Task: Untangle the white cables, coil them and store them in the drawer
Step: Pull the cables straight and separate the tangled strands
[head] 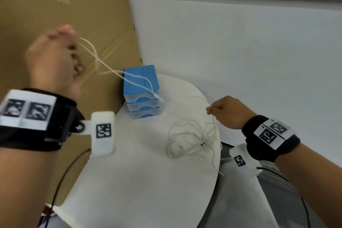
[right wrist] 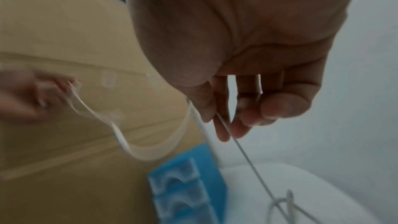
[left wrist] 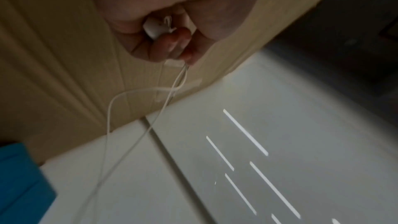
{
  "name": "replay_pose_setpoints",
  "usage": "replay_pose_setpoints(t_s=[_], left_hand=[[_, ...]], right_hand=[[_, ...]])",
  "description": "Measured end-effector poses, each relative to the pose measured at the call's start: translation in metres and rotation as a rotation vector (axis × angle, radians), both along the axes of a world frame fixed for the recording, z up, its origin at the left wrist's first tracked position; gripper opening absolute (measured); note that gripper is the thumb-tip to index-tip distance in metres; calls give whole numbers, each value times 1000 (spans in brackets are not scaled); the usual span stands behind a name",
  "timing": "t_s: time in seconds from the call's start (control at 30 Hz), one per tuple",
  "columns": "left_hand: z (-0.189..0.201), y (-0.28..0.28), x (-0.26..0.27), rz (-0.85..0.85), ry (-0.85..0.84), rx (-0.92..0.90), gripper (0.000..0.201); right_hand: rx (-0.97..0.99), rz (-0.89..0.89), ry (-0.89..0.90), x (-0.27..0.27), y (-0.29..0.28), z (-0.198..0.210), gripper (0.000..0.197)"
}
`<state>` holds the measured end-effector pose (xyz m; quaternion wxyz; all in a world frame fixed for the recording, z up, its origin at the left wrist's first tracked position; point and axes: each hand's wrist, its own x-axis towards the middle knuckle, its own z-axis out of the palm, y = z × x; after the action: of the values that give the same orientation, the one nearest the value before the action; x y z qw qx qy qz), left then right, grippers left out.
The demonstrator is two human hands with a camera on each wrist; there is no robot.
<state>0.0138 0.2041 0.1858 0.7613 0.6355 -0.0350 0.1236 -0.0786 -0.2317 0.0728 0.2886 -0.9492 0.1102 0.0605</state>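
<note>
My left hand [head: 61, 50] is raised high at the left and grips a white cable [head: 111, 69] with its white plug end [left wrist: 154, 29] in the curled fingers [left wrist: 168, 45]. The cable runs down over the blue drawer unit [head: 141, 90]. My right hand [head: 224, 110] hovers over the table's right edge and pinches a thin white strand [right wrist: 241, 147]. That strand leads down into a tangled heap of white cables [head: 192, 139] on the round white table [head: 138, 181]. The unit's drawers look closed.
A large cardboard sheet [head: 64, 5] leans behind the table on the left. A white wall [head: 240, 42] stands behind. A dark cord [head: 63, 177] hangs off the table's left edge. Grey floor lies to the right.
</note>
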Motion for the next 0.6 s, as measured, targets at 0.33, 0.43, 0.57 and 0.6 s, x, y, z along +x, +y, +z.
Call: replay_pose_setpoints(t_s=[0.33, 0.43, 0.57, 0.6], left_hand=[[-63, -179, -42, -316, 53, 232, 8], [-59, -179, -47, -405, 34, 219, 24], [-70, -178, -58, -436, 34, 290, 36], [-75, -179, -59, -418, 43, 306, 31]], right_hand=[[428, 173, -630, 7, 58, 127, 26], [425, 155, -820, 1, 58, 149, 26], [439, 271, -777, -12, 71, 167, 26], [421, 248, -868, -11, 76, 166, 26]])
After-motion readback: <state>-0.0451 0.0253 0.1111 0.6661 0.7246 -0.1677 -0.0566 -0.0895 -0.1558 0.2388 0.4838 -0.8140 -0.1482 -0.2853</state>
